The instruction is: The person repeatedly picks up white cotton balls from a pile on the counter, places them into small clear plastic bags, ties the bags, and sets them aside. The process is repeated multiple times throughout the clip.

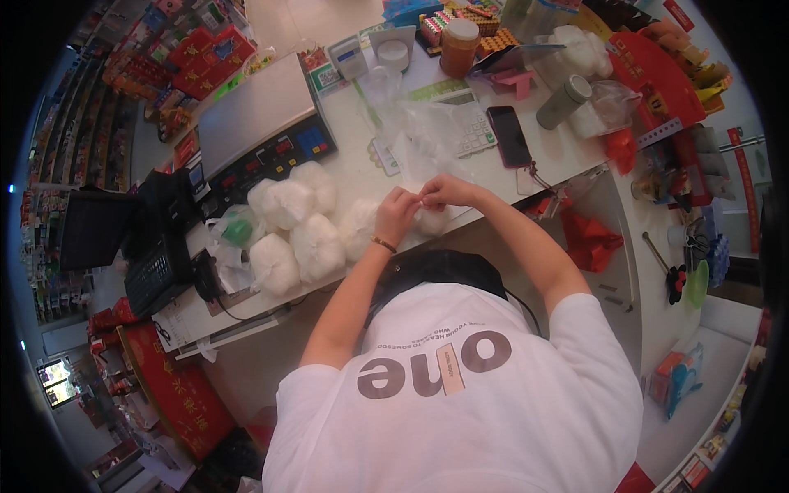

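Observation:
My left hand (397,212) and my right hand (445,191) meet at the counter's front edge, their fingertips pinching a bit of thin white plastic between them. Under and behind the fingers a white plastic-wrapped bundle (429,220) is partly hidden. Left of my hands several similar knotted white bundles (317,246) sit close together on the white counter (351,166). Beyond my hands a clear plastic bag (425,132) lies crumpled, partly over a white calculator (476,129). A bracelet is on my left wrist.
A digital weighing scale (265,117) stands at the back left, near a black cash-register-like device (157,274). A smartphone (509,137), a grey-green thermos (564,101) and a lidded jar (460,48) stand or lie to the right and back. Red bags (588,240) hang below at right.

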Motion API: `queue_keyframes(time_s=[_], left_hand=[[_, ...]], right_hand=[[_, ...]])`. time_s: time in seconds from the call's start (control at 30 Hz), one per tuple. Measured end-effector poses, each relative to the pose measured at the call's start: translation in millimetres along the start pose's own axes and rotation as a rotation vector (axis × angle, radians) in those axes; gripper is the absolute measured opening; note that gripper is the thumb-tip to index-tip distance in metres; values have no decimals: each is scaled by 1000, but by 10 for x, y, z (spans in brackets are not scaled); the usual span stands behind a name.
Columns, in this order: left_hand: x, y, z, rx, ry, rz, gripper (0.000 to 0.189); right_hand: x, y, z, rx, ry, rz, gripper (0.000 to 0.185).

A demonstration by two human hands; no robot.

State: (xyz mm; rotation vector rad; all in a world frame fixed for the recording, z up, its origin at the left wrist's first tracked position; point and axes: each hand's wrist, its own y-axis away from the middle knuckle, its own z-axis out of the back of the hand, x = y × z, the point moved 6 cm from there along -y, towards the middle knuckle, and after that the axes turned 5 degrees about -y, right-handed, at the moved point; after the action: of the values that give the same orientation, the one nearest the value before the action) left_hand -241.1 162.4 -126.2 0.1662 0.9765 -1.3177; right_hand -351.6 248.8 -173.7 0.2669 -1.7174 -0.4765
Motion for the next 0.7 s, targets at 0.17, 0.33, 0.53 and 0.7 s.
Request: queue_keyframes(time_s=[0.17,0.33,0.53,0.7], left_hand=[[63,-21,22,51,-24,25,12],[117,11,108,83,-86,13,16],[123,55,187,132,-123,9,18],[92,67,228,197,-183,77,13]], right_hand=[[142,37,-56,-143,381,188,14],[196,138,-135,-370,674,354,14],[125,221,-199,-549,802,352,11],[159,322,-270,-661,827,247,13]])
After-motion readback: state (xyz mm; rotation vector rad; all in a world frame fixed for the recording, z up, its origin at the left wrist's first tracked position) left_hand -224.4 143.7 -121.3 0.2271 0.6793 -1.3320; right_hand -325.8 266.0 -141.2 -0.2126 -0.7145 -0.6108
